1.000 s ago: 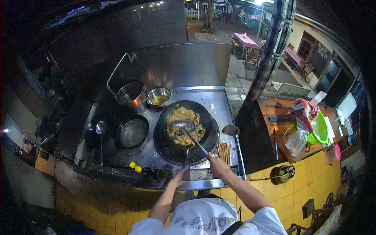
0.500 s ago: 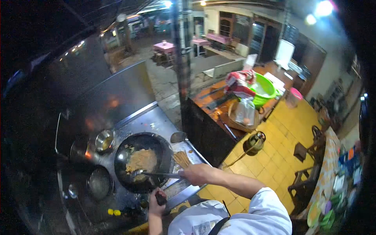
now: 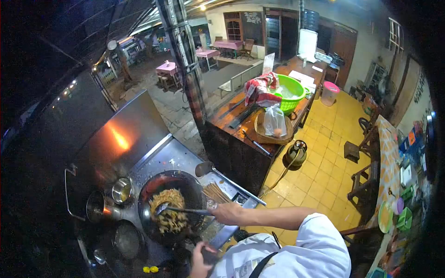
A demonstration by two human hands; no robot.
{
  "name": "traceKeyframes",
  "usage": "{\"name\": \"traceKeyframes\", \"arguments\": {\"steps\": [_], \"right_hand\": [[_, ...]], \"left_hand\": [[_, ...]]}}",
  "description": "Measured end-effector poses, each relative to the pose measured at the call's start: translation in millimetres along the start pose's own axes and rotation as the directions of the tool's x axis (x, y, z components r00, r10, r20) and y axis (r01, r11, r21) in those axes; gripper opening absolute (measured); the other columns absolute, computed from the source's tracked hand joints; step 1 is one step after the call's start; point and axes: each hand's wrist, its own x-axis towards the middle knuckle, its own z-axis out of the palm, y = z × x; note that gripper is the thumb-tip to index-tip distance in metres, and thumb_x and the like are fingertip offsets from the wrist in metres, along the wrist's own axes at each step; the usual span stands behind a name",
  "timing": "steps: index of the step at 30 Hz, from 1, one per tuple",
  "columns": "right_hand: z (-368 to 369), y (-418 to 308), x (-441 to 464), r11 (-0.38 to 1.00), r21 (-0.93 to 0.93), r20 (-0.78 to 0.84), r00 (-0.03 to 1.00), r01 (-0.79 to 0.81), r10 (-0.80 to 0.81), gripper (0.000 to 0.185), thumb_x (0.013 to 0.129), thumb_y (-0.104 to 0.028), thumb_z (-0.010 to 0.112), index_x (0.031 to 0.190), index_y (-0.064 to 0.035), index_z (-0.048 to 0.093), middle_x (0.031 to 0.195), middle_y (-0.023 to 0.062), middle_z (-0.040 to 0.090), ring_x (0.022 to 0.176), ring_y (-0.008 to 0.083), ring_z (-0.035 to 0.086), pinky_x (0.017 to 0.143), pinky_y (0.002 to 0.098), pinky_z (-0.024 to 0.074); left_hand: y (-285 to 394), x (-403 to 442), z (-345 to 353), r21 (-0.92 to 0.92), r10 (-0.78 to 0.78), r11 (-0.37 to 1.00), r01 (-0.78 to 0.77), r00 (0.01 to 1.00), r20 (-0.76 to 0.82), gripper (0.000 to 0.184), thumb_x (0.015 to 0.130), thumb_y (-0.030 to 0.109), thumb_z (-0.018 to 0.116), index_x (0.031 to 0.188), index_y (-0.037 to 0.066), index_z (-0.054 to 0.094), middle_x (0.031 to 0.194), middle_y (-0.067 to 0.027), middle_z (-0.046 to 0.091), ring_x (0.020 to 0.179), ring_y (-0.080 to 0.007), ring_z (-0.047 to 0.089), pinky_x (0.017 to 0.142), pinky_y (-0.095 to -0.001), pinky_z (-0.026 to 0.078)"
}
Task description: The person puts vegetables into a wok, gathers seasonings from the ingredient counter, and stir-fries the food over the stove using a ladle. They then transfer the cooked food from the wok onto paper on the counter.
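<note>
My right hand [image 3: 227, 213] is closed around the handle of a metal ladle [image 3: 187, 211], whose rounded head rests in the food. That food [image 3: 169, 220], brown-yellow and noodle-like with darker bits, lies in a black wok [image 3: 150, 185] on the stove. Near the bottom edge, my left hand [image 3: 200, 260] is closed on the dark wok handle [image 3: 211, 255], blurred and partly hidden by the fingers. Just beyond my right hand lies a bundle of thin wooden sticks [image 3: 215, 192]. A long-handled wok spatula [image 3: 204, 169] rests on the steel counter [image 3: 169, 157].
Left of the wok stand a metal pot [image 3: 122, 191] and a dark pan [image 3: 127, 241]. A metal splash guard [image 3: 130, 125] rises behind the stove. Ahead right, a wooden table [image 3: 241, 109] bears a green basket [image 3: 288, 104] and red-checked cloth [image 3: 262, 90]. A gas cylinder [image 3: 296, 153] stands on yellow tiles.
The view has swung right. My left hand has drawn back toward my body. The food looks darker and looser, and an orange glow shows brighter on the splash guard.
</note>
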Motion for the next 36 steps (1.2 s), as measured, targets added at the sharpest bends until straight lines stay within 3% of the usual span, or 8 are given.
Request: {"name": "traceKeyframes", "arguments": {"steps": [7,11,13,28,30,33,34,36], "right_hand": [[7,3,0,0.994,-0.032,0.119,0.987,-0.104,0.107,0.033,0.087,-0.011,0.044,0.119,-0.0134,0.051,0.072,0.0177,0.062,0.063,0.0346,0.064,0.052,0.0464,0.0499],[21,8,7,0.982,-0.005,0.008,0.982,-0.187,0.187,0.039,0.089,-0.016,0.043,0.128,-0.0171,0.045,0.072,0.0160,0.062,0.061,0.0330,0.064,0.050,0.0458,0.0489],[9,5,-2,0.983,0.048,0.001,0.984,-0.176,0.176,0.042,0.089,-0.015,0.044,0.131,-0.0191,0.042,0.070,0.0149,0.062,0.060,0.0319,0.064,0.049,0.0447,0.0488],[189,37,46,0.967,0.175,-0.081,0.977,-0.182,0.199,0.051,0.089,-0.017,0.046,0.139,-0.0136,0.033,0.105,0.0229,0.052,0.084,0.0351,0.063,0.068,0.0443,0.0524],[194,60,11,0.961,0.245,-0.001,0.991,-0.131,0.136,0.058,0.086,-0.014,0.051,0.140,-0.0121,0.030,0.105,0.0233,0.051,0.086,0.0360,0.062,0.068,0.0438,0.0512],[171,94,-77,0.916,0.391,-0.025,0.994,-0.089,0.107,0.057,0.084,-0.012,0.054,0.137,-0.0092,0.033,0.113,0.0226,0.049,0.096,0.0386,0.057,0.077,0.0457,0.0483],[165,105,-115,0.894,0.440,-0.058,0.992,-0.080,0.117,0.054,0.084,-0.012,0.054,0.135,-0.0082,0.036,0.117,0.0222,0.049,0.101,0.0397,0.055,0.082,0.0467,0.0471],[229,156,-175,0.875,0.477,-0.322,0.910,-0.082,0.261,0.050,0.084,-0.013,0.057,0.131,-0.0070,0.042,0.122,0.0203,0.047,0.104,0.0385,0.053,0.086,0.0448,0.0460]], "left_hand": [[25,66,-53,-0.340,-0.029,0.940,0.037,0.999,0.027,0.022,0.084,0.021,0.055,0.065,0.011,0.049,0.060,-0.0023,0.047,0.055,-0.0149,0.049,0.061,-0.0321,0.044],[-9,1,-18,0.026,-0.048,0.999,0.045,0.985,0.166,0.030,0.084,0.026,0.053,0.063,0.006,0.050,0.061,-0.0075,0.051,0.061,-0.0218,0.051,0.065,-0.0330,0.045],[-12,5,-21,-0.312,-0.288,0.884,0.349,0.931,0.225,0.028,0.086,0.026,0.052,0.066,0.007,0.050,0.061,-0.0055,0.048,0.058,-0.0207,0.049,0.063,-0.0365,0.045],[-34,115,-73,0.182,0.122,0.980,-0.081,0.965,-0.231,0.027,0.090,0.031,0.054,0.083,0.004,0.053,0.071,-0.0059,0.055,0.063,-0.0176,0.053,0.056,-0.0335,0.045],[-36,81,-33,0.422,0.250,0.905,-0.050,0.866,-0.432,0.037,0.090,0.038,0.055,0.100,0.003,0.053,0.076,-0.0125,0.059,0.071,-0.0223,0.058,0.062,-0.0334,0.047],[-90,153,-150,0.945,0.905,0.075,-0.319,0.419,0.070,0.033,0.085,0.011,0.060,0.111,-0.004,0.049,0.096,-0.0171,0.058,0.083,-0.0295,0.057,0.075,-0.0346,0.047],[-71,87,-69,0.830,0.845,0.353,-0.432,0.527,-0.086,0.029,0.082,-0.001,0.057,0.109,-0.005,0.049,0.099,-0.0158,0.057,0.082,-0.0256,0.056,0.075,-0.0326,0.046],[-60,82,-34,0.796,0.875,0.184,-0.577,0.465,0.134,0.022,0.086,0.003,0.055,0.107,-0.005,0.050,0.087,-0.0111,0.054,0.074,-0.0203,0.052,0.069,-0.0308,0.045]]}}
